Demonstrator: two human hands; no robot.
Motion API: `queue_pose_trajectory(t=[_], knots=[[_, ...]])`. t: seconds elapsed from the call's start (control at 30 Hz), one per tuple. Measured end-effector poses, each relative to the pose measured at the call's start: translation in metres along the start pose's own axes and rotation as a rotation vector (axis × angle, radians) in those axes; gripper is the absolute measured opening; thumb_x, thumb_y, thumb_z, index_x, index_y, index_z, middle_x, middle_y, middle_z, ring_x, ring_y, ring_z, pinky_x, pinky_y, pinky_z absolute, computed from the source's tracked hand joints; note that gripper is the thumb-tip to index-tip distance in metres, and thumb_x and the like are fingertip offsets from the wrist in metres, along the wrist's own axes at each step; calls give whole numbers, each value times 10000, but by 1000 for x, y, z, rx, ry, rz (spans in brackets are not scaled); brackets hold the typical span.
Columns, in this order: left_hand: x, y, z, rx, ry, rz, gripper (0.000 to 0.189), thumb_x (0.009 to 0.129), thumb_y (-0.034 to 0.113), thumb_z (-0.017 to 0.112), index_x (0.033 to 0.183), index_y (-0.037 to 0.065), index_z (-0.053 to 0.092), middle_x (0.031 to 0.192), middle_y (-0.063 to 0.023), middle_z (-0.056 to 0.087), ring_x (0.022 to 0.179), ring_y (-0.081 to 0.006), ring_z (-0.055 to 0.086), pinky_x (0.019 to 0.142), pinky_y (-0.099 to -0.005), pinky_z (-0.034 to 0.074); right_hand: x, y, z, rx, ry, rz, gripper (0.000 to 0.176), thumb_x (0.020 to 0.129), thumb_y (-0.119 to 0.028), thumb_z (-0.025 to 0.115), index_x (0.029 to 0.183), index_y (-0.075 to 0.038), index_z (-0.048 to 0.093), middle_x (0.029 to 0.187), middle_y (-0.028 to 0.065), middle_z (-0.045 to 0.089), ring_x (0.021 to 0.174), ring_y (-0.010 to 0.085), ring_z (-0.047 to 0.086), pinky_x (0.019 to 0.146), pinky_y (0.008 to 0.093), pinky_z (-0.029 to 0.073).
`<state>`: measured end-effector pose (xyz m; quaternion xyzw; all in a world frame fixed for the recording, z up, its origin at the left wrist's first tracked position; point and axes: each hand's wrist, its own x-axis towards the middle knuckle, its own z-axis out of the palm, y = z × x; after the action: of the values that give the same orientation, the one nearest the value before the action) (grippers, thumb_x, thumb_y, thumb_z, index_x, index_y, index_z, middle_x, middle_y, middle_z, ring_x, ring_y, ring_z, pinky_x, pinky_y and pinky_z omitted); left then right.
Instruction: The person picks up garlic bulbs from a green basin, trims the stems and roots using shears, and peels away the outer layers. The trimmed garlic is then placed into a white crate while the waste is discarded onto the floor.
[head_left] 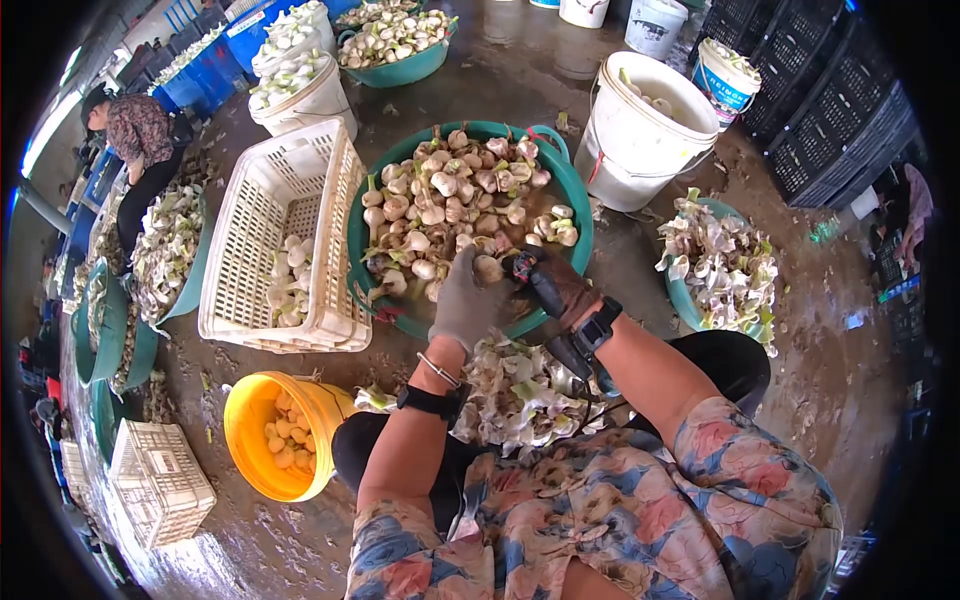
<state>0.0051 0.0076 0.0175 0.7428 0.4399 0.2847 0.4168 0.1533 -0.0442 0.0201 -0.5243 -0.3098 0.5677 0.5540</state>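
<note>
Garlic bulb (pixel 488 268), over the near side of the green tub (pixel 579 208), clamped in the gloved fingers of the left hand (pixel 464 305). The right hand (pixel 558 288) is close beside it; whether its fingers are closed on anything, I cannot tell. Best, I judge, to grip firmly, keep both sets of fingers clear of each other and stay low over the tub.

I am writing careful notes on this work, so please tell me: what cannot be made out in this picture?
All in the head view:
Left hand: its own back hides whether it grips the adjacent garlic bulb.
Dark, red-marked patch by the right hand: too small to tell glove from tool.
Green tub: piled bulbs hide most of its floor.
Yellow bucket: pieces inside are too small to identify.
</note>
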Motion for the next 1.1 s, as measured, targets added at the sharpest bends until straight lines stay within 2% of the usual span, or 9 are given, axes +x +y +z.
queue_pose_trajectory(t=[0.17,0.23,0.37,0.47,0.57,0.8,1.0,1.07,1.1], knots=[[-5,3,-2,-554,-29,-40,453,818,205,645,1162,-24,459,1003,-146,590,871,-228,590,755,-323,483,5,7,-7,-179,-25,20,305,898,-329,517,943,-46,623,757,19,568,647,107,516,600,253,441],[-11,11,-10,-1001,-109,-410,301,881,269,571,1080,47,531,908,-61,602,743,-139,550,558,-242,409,12,14,-3,-314,10,-74,265,899,-282,518,954,-44,621,757,20,563,649,106,506,609,252,433],[-14,5,-16,-1185,-231,-534,336,896,355,530,1071,68,543,903,-20,596,745,-94,534,548,-238,385,13,22,2,-255,32,-129,184,877,-125,523,1013,-36,610,801,26,579,695,95,497,641,249,422],[-16,14,-13,-875,-38,-349,400,873,397,556,1085,57,538,866,-10,593,717,-87,538,545,-237,399,-2,19,8,158,-55,-29,224,871,-91,518,1071,-30,597,880,28,604,752,84,503,658,238,420],[-6,-19,3,-390,44,29,544,845,450,573,1123,-14,517,940,-92,600,793,-142,567,589,-309,456,-13,-4,25,-200,9,-187,181,896,-108,497,1020,-42,611,861,11,599,738,81,518,646,223,436],[-8,-1,-20,-991,-156,-311,572,838,511,550,1062,-15,559,767,-46,610,633,-121,560,554,-267,456,-10,10,-4,-84,-246,-108,224,913,-232,498,922,-38,609,797,-12,574,690,91,546,614,217,458],[-10,-6,5,117,299,173,371,853,321,613,1001,-16,565,814,-27,613,740,-139,584,681,-252,482,-10,18,-10,-174,-111,27,246,908,-268,506,894,-42,601,770,3,572,684,117,559,638,232,472],[-13,-3,5,122,260,311,236,864,205,604,992,11,569,852,-22,611,767,-145,586,700,-252,478,-14,23,-6,-67,-223,-214,218,899,-245,508,891,-46,595,764,16,572,666,118,560,632,243,472],[-13,-9,1,-440,55,94,190,865,160,595,989,19,566,874,-28,606,796,-148,588,711,-253,481,-16,23,-8,-63,-220,-210,218,899,-245,508,891,-46,595,764,16,572,666,118,560,632,243,472]])
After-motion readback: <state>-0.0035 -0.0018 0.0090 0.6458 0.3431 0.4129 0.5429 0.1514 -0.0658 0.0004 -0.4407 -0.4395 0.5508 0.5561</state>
